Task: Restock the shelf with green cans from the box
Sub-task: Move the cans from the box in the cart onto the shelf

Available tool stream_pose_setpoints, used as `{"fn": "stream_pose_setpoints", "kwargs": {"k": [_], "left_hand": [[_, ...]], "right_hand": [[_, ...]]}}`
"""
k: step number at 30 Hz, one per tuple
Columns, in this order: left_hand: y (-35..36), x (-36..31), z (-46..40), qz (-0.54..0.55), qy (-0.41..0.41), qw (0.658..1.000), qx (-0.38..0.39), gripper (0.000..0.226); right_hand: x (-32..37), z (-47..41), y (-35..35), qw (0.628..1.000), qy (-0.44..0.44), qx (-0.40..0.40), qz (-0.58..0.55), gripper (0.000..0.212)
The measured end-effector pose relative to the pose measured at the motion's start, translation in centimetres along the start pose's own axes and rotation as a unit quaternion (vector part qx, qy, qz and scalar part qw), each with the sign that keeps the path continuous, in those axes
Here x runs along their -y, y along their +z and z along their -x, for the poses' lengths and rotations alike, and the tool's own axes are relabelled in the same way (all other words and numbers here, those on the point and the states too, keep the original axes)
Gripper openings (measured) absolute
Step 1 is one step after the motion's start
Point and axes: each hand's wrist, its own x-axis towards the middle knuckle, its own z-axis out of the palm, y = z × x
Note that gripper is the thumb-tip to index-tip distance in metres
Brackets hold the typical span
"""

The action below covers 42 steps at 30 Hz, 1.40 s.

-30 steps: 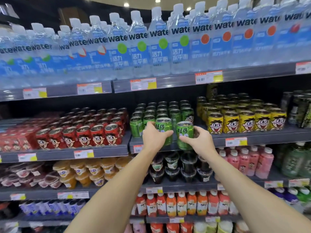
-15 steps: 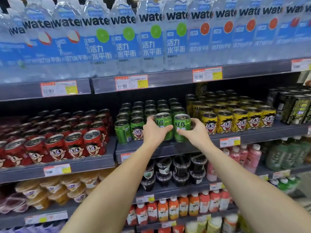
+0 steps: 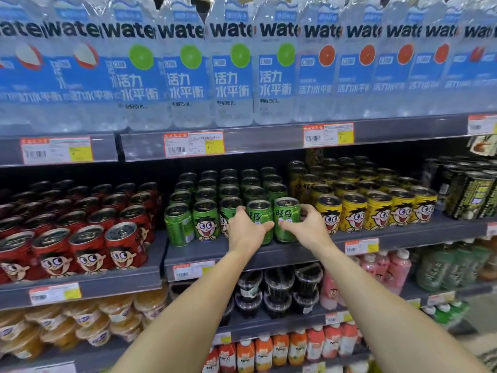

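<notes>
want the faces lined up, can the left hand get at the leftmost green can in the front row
Probably yes. The left hand grips a green can in the same front row; the leftmost green can stands unblocked at the shelf edge.

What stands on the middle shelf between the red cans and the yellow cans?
In the head view, the green cans stand between the red cans and the yellow cans; both hands grip front ones.

Green cans between red cans and yellow cans.
</notes>
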Motion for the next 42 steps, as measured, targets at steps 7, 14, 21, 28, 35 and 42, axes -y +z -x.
{"fn": "stream_pose_setpoints", "kwargs": {"k": [7, 14, 21, 28, 35, 42], "left_hand": [[1.1, 0.8, 1.9, -0.026, 0.027, 0.999, -0.017, 0.071], [1.8, 0.8, 2.9, -0.057, 0.048, 0.997, -0.030, 0.061], [2.4, 1.4, 3.9, -0.142, 0.065, 0.985, -0.074, 0.080], [2.8, 0.7, 3.3, -0.130, 0.019, 0.986, -0.100, 0.052], [3.1, -1.0, 1.8, -0.247, -0.020, 0.964, -0.099, 0.056], [3.0, -1.6, 0.3, -0.290, -0.004, 0.954, -0.081, 0.053]], "right_hand": [[-1.2, -0.4, 0.9, 1.000, -0.005, 0.001, -0.013, 0.064], [-2.0, 0.2, 0.9, 0.999, -0.035, 0.005, -0.006, 0.060], [-2.7, 0.0, 1.0, 0.999, -0.040, 0.008, -0.014, 0.063], [-2.7, 0.1, 1.2, 0.999, -0.046, 0.006, -0.027, 0.064], [-3.0, -0.1, 1.3, 0.998, -0.050, 0.005, -0.030, 0.062], [-3.2, -0.2, 1.4, 0.998, -0.056, -0.001, -0.023, 0.062]]}}
